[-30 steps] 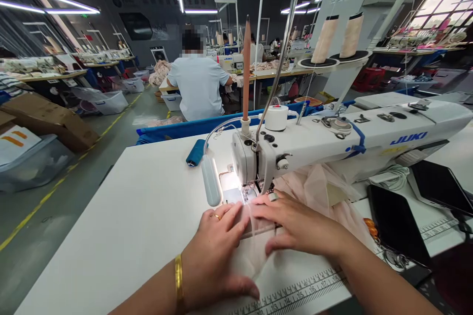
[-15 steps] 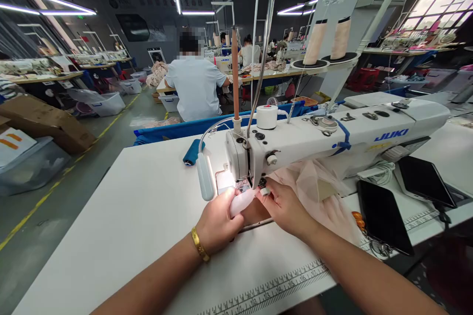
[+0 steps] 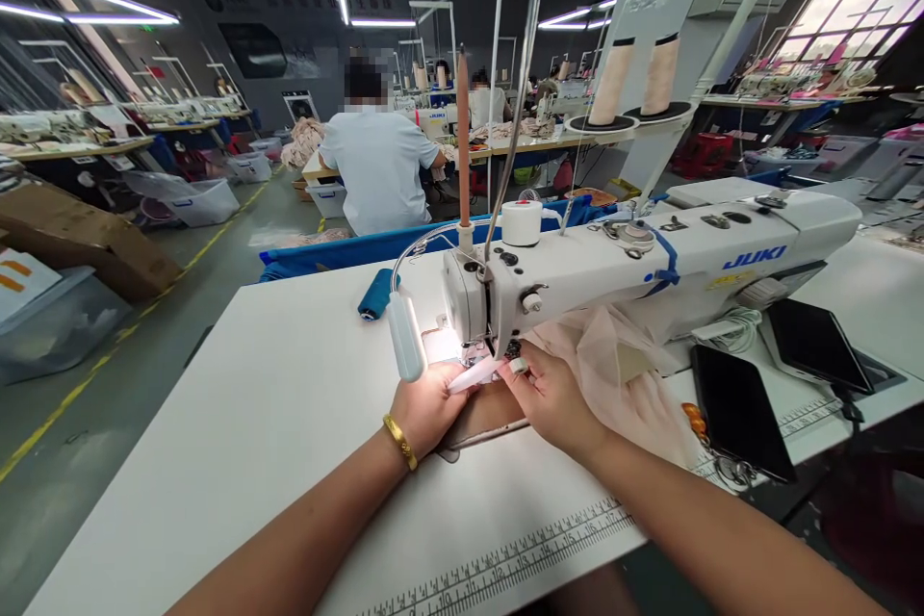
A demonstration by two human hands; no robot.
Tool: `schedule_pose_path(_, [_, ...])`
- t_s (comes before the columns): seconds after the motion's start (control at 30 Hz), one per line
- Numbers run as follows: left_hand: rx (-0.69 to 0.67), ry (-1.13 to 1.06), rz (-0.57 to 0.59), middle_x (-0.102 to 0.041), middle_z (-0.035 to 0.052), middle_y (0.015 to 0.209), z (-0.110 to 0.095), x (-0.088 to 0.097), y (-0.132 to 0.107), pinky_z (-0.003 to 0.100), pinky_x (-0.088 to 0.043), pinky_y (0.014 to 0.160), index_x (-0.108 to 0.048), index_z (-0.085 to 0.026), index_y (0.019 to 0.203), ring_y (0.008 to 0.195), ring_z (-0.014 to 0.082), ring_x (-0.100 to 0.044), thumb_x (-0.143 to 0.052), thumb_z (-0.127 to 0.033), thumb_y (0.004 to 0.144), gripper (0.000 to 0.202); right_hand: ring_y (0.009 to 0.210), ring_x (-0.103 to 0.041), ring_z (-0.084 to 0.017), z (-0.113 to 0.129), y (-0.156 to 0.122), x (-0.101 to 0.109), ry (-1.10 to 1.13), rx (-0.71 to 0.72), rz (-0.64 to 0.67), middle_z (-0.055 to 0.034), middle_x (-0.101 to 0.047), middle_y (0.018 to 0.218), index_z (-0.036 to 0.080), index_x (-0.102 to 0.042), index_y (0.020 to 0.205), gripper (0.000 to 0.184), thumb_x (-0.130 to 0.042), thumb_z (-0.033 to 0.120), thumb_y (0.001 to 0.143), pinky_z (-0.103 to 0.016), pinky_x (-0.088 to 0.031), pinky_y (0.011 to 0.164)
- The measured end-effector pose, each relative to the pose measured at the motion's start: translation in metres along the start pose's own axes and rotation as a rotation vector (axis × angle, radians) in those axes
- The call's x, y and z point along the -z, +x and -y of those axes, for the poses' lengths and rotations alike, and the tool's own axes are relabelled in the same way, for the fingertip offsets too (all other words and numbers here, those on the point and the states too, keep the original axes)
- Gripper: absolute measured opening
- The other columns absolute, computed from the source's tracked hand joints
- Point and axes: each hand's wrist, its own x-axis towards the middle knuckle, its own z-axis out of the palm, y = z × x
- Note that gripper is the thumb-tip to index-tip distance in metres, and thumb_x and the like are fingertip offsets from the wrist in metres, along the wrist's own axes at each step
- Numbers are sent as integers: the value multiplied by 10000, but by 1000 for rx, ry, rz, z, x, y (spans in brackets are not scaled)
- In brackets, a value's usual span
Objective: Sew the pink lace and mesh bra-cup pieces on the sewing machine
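Observation:
My left hand (image 3: pixel 427 407) is closed on a small pale pink fabric piece (image 3: pixel 471 373), holding it just in front of the needle area of a white JUKI sewing machine (image 3: pixel 635 265). My right hand (image 3: pixel 550 395) pinches the same fabric from the right, a ring on one finger. More sheer pink fabric (image 3: pixel 613 356) is bunched under the machine arm, to the right of my right hand. A small lamp (image 3: pixel 405 337) lights the needle plate.
Two dark tablets (image 3: pixel 736 409) (image 3: pixel 815 345) lie on the white table (image 3: pixel 274 423) at right. A teal thread spool (image 3: pixel 376 295) lies behind the lamp. Two thread cones (image 3: pixel 635 77) stand on a stand. A person in a light shirt (image 3: pixel 379 168) sits ahead at another table; bins line the left aisle.
Both hands went from lying flat on the fabric to gripping a gathered piece and bringing it up close to the needle. The view has shifted slightly.

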Motion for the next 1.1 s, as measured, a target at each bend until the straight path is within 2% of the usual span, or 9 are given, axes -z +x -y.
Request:
schedule_pose_path(0.3, [-15, -24, 85, -655, -2, 636, -1, 5, 1, 240, -380, 562, -639, -198, 647, 586, 139, -565, -524, -304, 919, 313, 844, -698, -217, 1, 0, 0, -42, -22, 22, -15, -734, 844, 235, -671, 1030, 180, -519, 315, 978, -310, -539, 765])
schedule_pose_path(0.5, [31, -56, 66, -605, -17, 597, -2, 6, -1, 233, -364, 538, -585, -199, 616, 566, 132, -535, -532, -385, 945, 382, 856, -709, -217, 1, 0, 0, -26, -13, 31, -33, -755, 915, 239, -646, 985, 168, -509, 334, 995, -318, -544, 777])
schedule_pose_path(0.7, [132, -113, 50, -603, -19, 590, -5, 6, -1, 235, -381, 537, -588, -202, 601, 581, 138, -551, -507, -441, 967, 444, 718, -674, -189, 4, -2, -1, -81, 26, 23, -10, -730, 782, 235, -617, 869, 239, -495, 372, 1022, -278, -489, 651])
schedule_pose_path(0.9, [111, -109, 115, -675, -2, 685, -1, 11, 2, 246, -455, 602, -684, -214, 745, 647, 162, -617, -473, -401, 977, 365, 799, -701, -196, 4, -1, -2, -96, 77, 6, -23, -758, 879, 237, -640, 914, 207, -494, 332, 1025, -285, -515, 732])
schedule_pose_path(1.07, [74, -77, 126, -700, -9, 706, 2, 12, 1, 240, -472, 603, -696, -231, 784, 650, 164, -646, -482, -326, 957, 290, 841, -711, -206, 2, 0, -1, -103, 88, -3, -31, -761, 908, 243, -661, 995, 176, -496, 299, 1015, -292, -536, 777])
schedule_pose_path(1.1, [67, -62, 99, -704, -15, 704, 2, 12, 1, 237, -474, 594, -702, -238, 787, 639, 162, -648, -501, -317, 944, 267, 835, -710, -206, 2, 0, -1, -103, 94, -6, -29, -760, 904, 244, -661, 1013, 174, -494, 291, 1012, -292, -538, 777])
